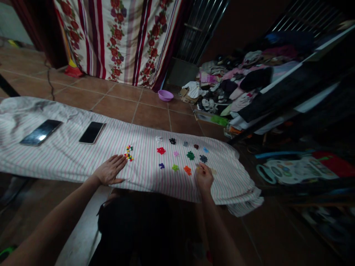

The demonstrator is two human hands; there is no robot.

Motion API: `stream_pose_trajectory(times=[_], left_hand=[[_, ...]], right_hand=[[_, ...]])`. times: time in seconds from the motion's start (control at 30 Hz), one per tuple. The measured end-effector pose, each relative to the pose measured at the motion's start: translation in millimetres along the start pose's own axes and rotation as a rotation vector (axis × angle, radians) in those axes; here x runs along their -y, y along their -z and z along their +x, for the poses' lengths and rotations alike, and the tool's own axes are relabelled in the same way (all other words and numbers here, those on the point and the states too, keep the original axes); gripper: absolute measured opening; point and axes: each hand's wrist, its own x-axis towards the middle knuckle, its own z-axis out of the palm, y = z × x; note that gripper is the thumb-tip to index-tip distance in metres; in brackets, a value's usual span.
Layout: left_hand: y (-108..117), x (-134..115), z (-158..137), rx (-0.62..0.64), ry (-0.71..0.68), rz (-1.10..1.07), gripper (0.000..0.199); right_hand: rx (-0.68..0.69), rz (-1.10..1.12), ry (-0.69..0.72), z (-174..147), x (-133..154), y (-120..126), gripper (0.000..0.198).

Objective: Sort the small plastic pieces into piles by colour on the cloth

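Observation:
My left hand (111, 170) lies flat with its fingers stretched on the striped cloth (144, 181). Its fingertips are beside a small cluster of mixed red, yellow and green pieces (129, 153). Over on the right, my right hand (204, 176) has its fingers pinched together above some pale yellowish pieces; what the pinch holds, if anything, is too small to make out. Near it lie orange pieces (187, 170), dark grey pieces (203, 158) and green pieces (190, 155). Further small piles sorted by colour include red pieces (161, 150), lime pieces (175, 167) and black pieces (172, 141).
Two phones lie on the cloth to the left, a larger phone (41, 132) and a smaller phone (92, 132). Beyond the cloth's far edge, a purple basin (165, 95) stands on the tiled floor. A heap of clothes (230, 83) fills the back right, near a floral curtain (116, 40).

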Motion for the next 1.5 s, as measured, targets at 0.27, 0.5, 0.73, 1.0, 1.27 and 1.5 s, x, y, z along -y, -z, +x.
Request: stream_pose_trajectory(times=[0.27,0.5,0.73,1.0,1.27,1.5], left_hand=[[1.1,-0.7,1.3,0.008,-0.001,0.018,0.078],[0.4,-0.6,0.7,0.023,0.016,-0.041,0.08],[-3.4,-0.4,0.0,-0.004,0.016,-0.056,0.081],[-2.3,-0.8,1.4,0.001,0.005,-0.036,0.084],[-0.2,-1.8,2.7,0.02,0.015,-0.038,0.082],[-1.0,-2.2,2.6,0.023,0.021,-0.033,0.081]], right_hand=[[0.16,0.118,0.143,-11.9,66.3,-41.7,0.035],[0.41,0.217,0.272,-45.4,124.1,-81.2,0.033],[0.687,0.316,0.345,-64.1,172.6,-125.0,0.036],[0.883,0.174,0.413,-63.2,213.1,-166.5,0.044],[0.959,0.049,0.445,-57.9,228.4,-185.9,0.038],[0.974,0.052,0.385,-56.8,231.1,-187.9,0.034]])
